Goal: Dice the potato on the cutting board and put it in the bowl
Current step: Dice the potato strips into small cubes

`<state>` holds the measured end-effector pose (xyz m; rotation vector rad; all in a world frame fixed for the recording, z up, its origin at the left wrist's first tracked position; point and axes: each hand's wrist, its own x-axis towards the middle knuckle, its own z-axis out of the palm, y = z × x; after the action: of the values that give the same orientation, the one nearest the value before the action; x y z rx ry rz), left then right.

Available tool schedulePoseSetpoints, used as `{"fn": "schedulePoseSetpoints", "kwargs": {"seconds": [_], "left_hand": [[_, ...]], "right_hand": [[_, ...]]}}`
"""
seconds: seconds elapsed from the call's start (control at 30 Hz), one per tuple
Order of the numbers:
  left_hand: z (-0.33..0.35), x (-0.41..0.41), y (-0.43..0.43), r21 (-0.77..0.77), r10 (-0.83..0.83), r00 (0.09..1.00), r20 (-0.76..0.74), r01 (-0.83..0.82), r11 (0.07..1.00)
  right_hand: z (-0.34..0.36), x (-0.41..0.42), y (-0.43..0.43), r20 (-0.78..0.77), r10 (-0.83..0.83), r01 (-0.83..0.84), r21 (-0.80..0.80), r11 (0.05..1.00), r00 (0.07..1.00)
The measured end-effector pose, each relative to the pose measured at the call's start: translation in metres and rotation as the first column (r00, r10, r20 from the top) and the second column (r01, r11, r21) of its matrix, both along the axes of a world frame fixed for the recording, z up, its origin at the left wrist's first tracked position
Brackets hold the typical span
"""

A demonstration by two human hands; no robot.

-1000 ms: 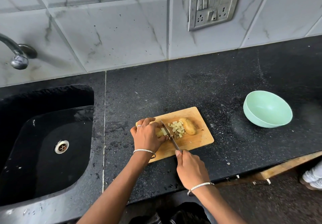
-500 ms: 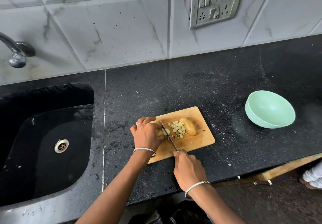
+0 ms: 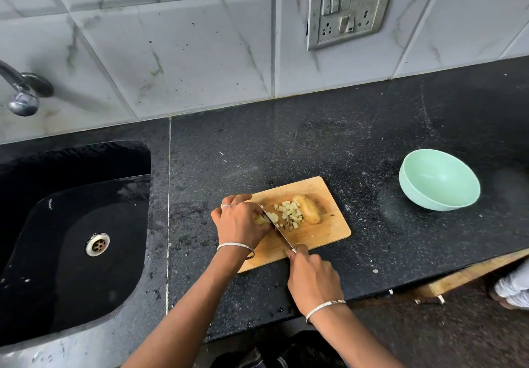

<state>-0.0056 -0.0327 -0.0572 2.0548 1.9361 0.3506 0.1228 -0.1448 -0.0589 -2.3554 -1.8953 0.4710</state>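
A wooden cutting board [image 3: 323,193] lies on the black counter. My left hand [image 3: 239,221] presses down on a pale piece of potato [image 3: 271,218] at the board's left side. My right hand [image 3: 313,277] grips the handle of a knife [image 3: 279,230], whose blade rests against that piece. A heap of small potato dice [image 3: 290,213] lies right of the blade. Beside the dice sits an uncut potato half [image 3: 309,209], skin up. The mint green bowl [image 3: 439,183] stands apart to the right with nothing in it.
A black sink [image 3: 74,238] with a metal drain fills the left, with a tap [image 3: 21,89] above it. The counter's front edge runs just below my right hand. A switch plate [image 3: 347,9] hangs on the tiled wall.
The knife has kept chopping at the piece under my left hand, and the view has shifted slightly. The dice heap and the potato half stay where they were.
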Motion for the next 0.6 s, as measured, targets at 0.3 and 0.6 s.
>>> {"fn": "schedulePoseSetpoints", "kwargs": {"seconds": [0.3,0.6], "left_hand": [[-0.009,0.007,-0.001,0.033,-0.059,0.998,0.03,0.058,0.998],[0.002,0.005,-0.005,0.197,-0.175,0.984,0.044,0.163,0.967]], "right_hand": [[-0.006,0.028,0.011,-0.392,-0.14,0.094,-0.133,0.987,0.909],[0.002,0.04,0.013,-0.558,-0.225,0.167,-0.155,0.974,0.799]]}}
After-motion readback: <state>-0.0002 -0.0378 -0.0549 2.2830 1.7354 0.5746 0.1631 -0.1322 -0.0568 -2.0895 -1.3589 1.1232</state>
